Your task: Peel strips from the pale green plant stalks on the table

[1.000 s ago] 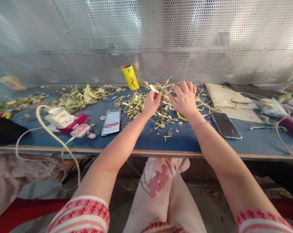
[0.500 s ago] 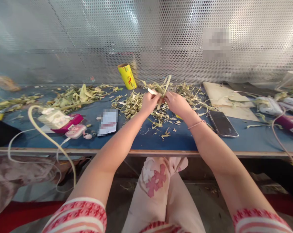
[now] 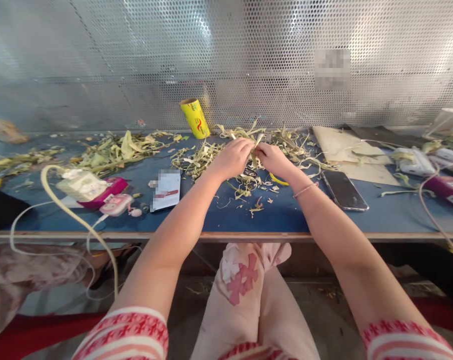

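Observation:
Both my hands meet over a heap of dried plant pieces (image 3: 200, 162) near the back of the blue table. Between them is a pale green dried plant strip (image 3: 257, 145), its end poking up past the fingers. My left hand (image 3: 234, 157) is closed at the strip's left side, its back turned up and its fingertips largely hidden. Pinched on the same strip from the right is my right hand (image 3: 273, 157), with a thin bracelet at the wrist. A yellow curved thing (image 3: 279, 180) lies below the right hand, partly covered by scraps.
A yellow cardboard tube (image 3: 195, 119) leans near the perforated metal wall (image 3: 226, 65). Phones lie left (image 3: 166, 191) and right (image 3: 345, 191). Another plant pile (image 3: 121, 150), a charger with cables (image 3: 86, 187) and flat cardboard (image 3: 346, 150) flank my arms. People sit at both sides.
My left hand has moved slightly right and turned its back upward, closer to the right hand. The long strip that stood up between the hands now shows shorter and lower.

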### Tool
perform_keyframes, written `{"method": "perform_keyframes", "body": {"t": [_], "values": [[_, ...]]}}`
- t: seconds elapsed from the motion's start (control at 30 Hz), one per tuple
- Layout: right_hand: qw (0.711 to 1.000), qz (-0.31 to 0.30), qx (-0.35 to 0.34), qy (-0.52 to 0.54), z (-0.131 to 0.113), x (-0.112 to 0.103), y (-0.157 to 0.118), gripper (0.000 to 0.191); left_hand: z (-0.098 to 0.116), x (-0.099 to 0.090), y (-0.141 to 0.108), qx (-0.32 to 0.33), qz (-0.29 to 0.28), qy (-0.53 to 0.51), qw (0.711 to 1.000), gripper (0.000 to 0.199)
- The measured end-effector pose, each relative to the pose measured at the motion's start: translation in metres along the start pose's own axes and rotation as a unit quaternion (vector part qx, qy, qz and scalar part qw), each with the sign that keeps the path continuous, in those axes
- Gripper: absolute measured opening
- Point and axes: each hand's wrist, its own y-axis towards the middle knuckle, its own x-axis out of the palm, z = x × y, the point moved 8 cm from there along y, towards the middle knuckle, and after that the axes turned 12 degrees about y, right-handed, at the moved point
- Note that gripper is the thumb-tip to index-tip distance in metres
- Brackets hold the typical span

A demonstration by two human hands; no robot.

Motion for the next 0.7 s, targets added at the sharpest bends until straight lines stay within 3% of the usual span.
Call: {"method": "perform_keyframes", "body": {"t": [0.13,0.37,0.7], "values": [[0.998,-0.045,0.014,0.047,-0.002,0.001,-0.002,0.015,-0.006,0.013,0.000,-0.028,-0.034,-0.025,0.999,0.026],[0.983,-0.095,0.019,0.158,-0.008,-0.001,-0.007,0.017,-0.007,-0.006,-0.001,-0.067,0.013,-0.050,0.996,0.007],[0.980,-0.125,-0.062,0.141,-0.022,-0.011,-0.013,0.012,0.002,-0.011,-0.001,-0.037,0.025,-0.102,0.994,0.009]]}}
